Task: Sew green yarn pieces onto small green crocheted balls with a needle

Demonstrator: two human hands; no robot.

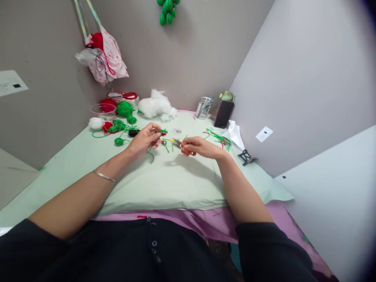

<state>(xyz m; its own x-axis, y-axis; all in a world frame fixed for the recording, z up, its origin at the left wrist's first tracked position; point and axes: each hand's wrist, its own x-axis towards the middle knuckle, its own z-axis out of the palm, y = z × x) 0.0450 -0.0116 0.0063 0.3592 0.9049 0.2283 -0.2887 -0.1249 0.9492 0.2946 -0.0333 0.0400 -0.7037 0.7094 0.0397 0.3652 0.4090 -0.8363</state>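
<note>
Between the fingers of my left hand (146, 139) is a small green and red crochet piece (162, 132), with a green yarn tail (152, 157) hanging below the hand. My right hand (199, 146) is closed around the orange handles of a pair of scissors (178, 143). Their blades point left, toward the crochet piece, with a gap between. On the cloth between the hands lie a thin yellow tool (172, 140), partly hidden, and a small red and green yarn piece (164, 143). Behind them is a small round clear item (177, 131).
Green yarn balls (125, 109), a red ball (108, 105) and white stuffing (155, 105) line the back left. A pen cup (203, 108), a dark phone (224, 114) and a bottle (227, 95) stand at the back right. Yarn scraps (219, 138) and a black stand (247, 157) lie right.
</note>
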